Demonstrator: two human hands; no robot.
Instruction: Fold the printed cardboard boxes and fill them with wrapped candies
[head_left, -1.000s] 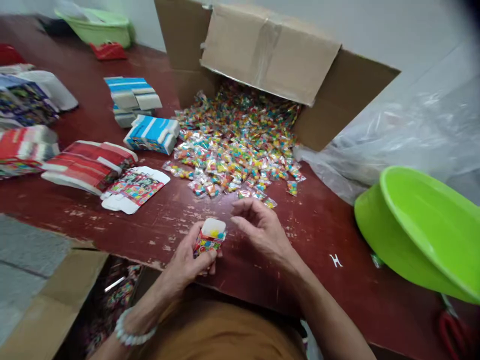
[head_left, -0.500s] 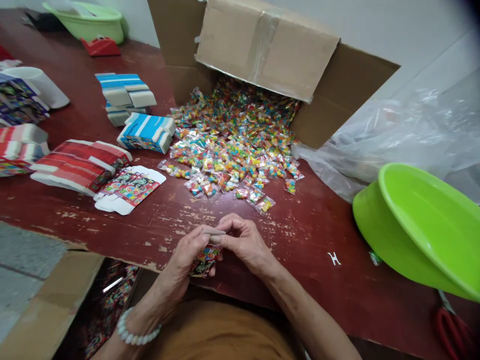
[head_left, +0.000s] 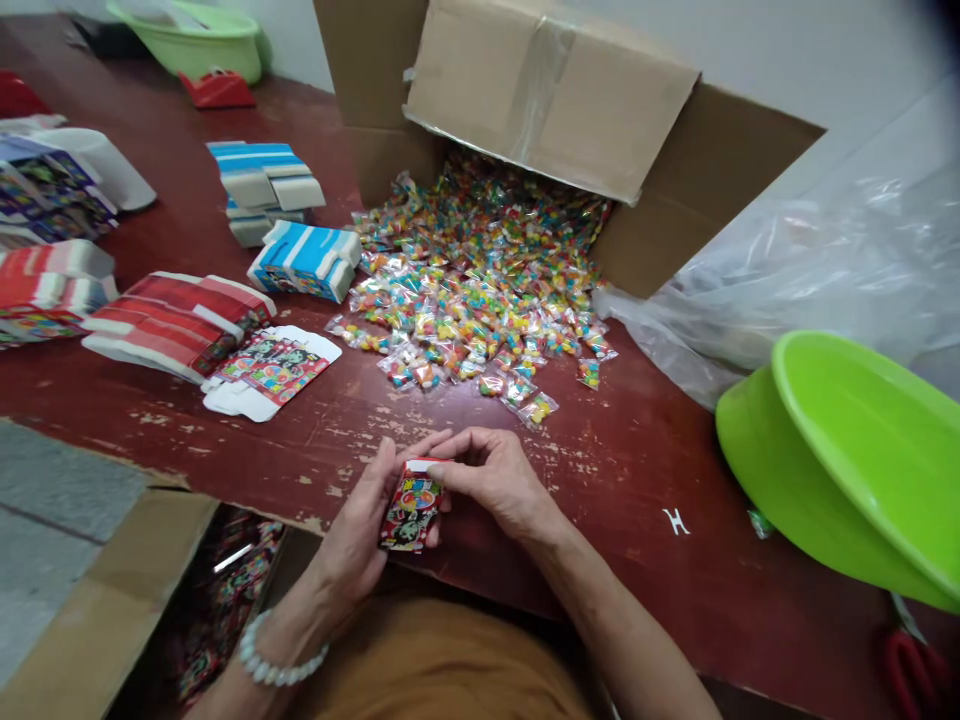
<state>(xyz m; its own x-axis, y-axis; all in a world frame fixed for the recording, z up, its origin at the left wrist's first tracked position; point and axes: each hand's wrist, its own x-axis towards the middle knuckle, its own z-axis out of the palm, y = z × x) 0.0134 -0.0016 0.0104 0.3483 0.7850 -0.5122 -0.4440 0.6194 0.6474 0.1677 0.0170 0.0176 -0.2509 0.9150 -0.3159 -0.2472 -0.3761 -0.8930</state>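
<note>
Over the table's front edge, my left hand is closed around a small red printed candy box, with fingertips showing along its right side. My right hand pinches the box's top end, thumb on the white flap. Whether anything lies inside the box cannot be seen. Beyond my hands spreads a heap of clear sachets of colourful candies, spilling from a tipped cardboard carton. Flattened red boxes lie to the left, beside a red stack.
Blue box stacks stand behind the red ones. At right are a green basin, scissors and a plastic bag. Below the table edge at left, an open carton holds many small printed boxes.
The top flap of the candy box has been folded down, and my right thumb now presses on it. My left thumb has lifted off the top. The view has shifted slightly.
</note>
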